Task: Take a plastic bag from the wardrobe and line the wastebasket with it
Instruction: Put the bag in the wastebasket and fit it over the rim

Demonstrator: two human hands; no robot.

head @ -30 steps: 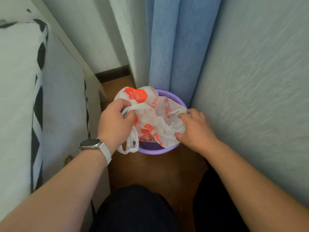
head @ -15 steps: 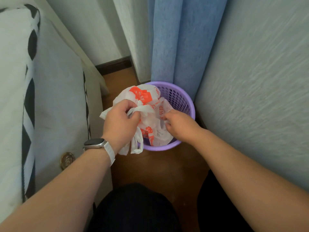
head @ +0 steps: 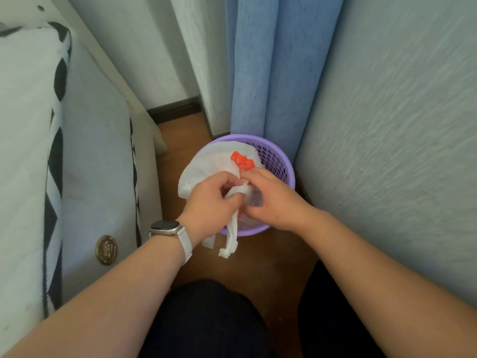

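Observation:
A purple perforated wastebasket stands on the wooden floor in the corner, below the curtain. A white plastic bag with orange print bulges out of its left and near side. My left hand, with a watch on the wrist, grips a twisted white handle of the bag over the basket's near rim; the handle's loose end hangs down outside the rim. My right hand pinches the bag's edge right beside the left hand. The basket's inside is mostly hidden by the bag and my hands.
A bed with a white and black patterned cover runs along the left. A blue curtain hangs behind the basket and a textured wall closes the right side. My dark-trousered knees are at the bottom, over brown floor.
My right hand has moved left from the basket's right rim to meet the left hand. The bag has sunk deeper and bunched to the left, uncovering the basket's right wall.

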